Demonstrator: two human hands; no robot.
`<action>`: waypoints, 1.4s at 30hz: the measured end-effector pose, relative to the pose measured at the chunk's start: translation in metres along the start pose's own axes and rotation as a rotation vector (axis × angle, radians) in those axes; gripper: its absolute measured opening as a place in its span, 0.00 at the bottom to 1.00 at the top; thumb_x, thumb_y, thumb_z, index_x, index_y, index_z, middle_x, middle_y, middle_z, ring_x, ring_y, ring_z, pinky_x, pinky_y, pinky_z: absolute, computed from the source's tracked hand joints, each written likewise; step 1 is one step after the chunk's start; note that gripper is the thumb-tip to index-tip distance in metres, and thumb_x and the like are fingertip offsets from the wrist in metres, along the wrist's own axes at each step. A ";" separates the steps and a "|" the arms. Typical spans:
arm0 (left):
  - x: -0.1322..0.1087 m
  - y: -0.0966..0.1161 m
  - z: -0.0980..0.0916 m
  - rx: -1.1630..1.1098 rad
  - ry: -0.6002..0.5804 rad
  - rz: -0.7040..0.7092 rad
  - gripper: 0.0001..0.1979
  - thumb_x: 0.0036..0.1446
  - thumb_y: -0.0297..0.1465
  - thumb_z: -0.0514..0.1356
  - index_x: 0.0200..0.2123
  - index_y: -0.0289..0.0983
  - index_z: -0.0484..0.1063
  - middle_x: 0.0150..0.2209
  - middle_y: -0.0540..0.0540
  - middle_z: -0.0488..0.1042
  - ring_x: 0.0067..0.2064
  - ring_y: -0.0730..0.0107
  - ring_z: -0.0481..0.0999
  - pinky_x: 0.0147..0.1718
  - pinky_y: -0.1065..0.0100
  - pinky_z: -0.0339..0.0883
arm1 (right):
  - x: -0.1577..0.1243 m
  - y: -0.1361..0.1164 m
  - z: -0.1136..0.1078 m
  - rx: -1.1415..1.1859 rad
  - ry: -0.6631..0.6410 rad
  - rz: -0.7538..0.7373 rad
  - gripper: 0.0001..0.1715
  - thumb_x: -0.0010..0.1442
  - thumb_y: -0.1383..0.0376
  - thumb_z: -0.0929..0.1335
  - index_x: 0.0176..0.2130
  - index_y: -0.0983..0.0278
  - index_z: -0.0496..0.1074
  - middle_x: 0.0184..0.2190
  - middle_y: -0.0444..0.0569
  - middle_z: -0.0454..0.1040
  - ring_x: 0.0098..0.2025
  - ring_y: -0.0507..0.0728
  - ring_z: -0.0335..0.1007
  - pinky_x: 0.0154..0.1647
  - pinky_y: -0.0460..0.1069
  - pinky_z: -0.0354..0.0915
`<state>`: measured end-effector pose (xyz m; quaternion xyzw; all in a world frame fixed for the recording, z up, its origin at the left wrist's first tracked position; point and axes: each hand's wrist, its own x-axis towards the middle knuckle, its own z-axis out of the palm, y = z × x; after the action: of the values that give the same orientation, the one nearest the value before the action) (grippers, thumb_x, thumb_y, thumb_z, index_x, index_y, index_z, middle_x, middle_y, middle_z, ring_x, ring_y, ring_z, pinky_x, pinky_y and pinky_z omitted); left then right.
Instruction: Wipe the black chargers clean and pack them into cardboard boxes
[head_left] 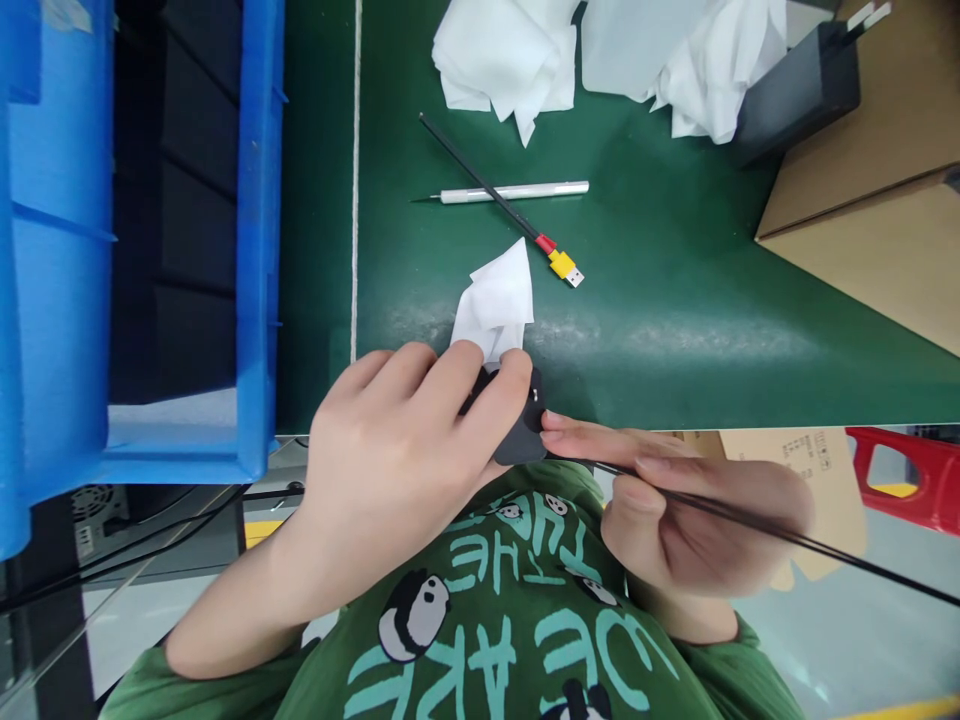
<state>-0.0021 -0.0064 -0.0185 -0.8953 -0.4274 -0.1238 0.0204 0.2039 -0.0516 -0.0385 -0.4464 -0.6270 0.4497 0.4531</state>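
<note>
My left hand is closed around a black power adapter, holding it at the table's front edge. A white cloth sticks out beyond its fingers, pinched against the adapter. My right hand is closed on a thin black cable, which runs from the adapter off to the lower right. Two of its fingertips reach the adapter's right side. Part of the adapter is covered by the left fingers. Farther back, a silver craft knife lies under a short black USB cable with a yellow plug.
Crumpled white cloths lie at the back of the green table. At the back right, another black adapter with prongs leans by a cardboard box. A blue crate holding black boxes stands left. A red stool is at lower right.
</note>
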 end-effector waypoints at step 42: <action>-0.002 0.001 0.003 0.011 0.017 -0.006 0.25 0.56 0.45 0.67 0.50 0.34 0.72 0.37 0.43 0.77 0.33 0.58 0.74 0.30 0.59 0.61 | 0.031 0.012 -0.033 -0.785 0.414 -0.001 0.18 0.61 0.57 0.73 0.49 0.60 0.71 0.42 0.51 0.76 0.44 0.60 0.74 0.45 0.55 0.70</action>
<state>-0.0015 -0.0082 -0.0220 -0.8928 -0.4306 -0.1292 0.0284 0.2323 -0.0143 -0.0388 -0.6650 -0.6467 0.0784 0.3653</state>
